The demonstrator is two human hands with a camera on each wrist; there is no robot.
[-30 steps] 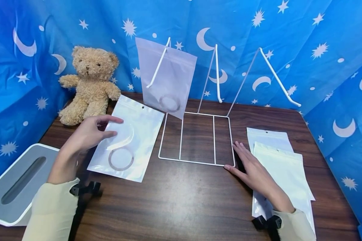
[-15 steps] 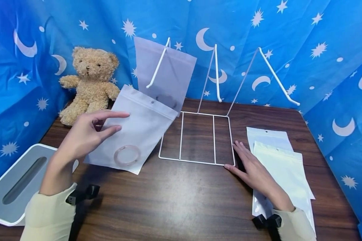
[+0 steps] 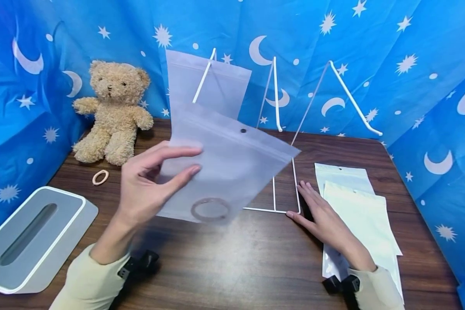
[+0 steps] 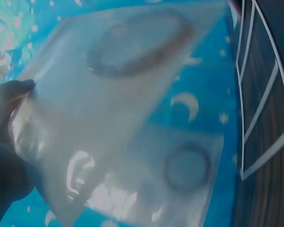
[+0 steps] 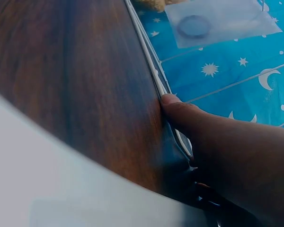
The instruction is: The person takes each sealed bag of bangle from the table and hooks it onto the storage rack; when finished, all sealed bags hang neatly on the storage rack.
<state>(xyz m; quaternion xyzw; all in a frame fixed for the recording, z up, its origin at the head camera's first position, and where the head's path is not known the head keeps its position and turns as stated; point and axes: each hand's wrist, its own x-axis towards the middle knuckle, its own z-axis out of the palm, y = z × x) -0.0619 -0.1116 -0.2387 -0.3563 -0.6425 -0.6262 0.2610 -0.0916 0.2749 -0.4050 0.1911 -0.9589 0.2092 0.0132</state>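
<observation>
My left hand [image 3: 151, 181] pinches the left edge of a frosted zip bag [image 3: 232, 159] between thumb and fingers, holding it tilted above the table. A pinkish ring, like a bracelet [image 3: 210, 199], lies inside near its bottom; the bag's dark hang hole is near the top. Behind it, another frosted bag [image 3: 228, 82] hangs on the left prong of a white wire rack [image 3: 277, 99]; its ring [image 4: 166, 165] shows in the left wrist view. My right hand [image 3: 325, 224] rests at the rack base's front right corner, thumb [image 5: 173, 100] touching the wire.
White zip bags [image 3: 360, 224] lie overlapped at the right. A teddy bear [image 3: 116, 112] sits at the back left. In front of it are a small beige ring [image 3: 94, 178] and a grey-topped tissue box [image 3: 58, 241]. A blue curtain [image 3: 391, 94] stands behind the table.
My left hand has lifted the bag off the table and carried it right, in front of the hanging bag and rack, uncovering the small beige ring. My right hand stays at the rack.
</observation>
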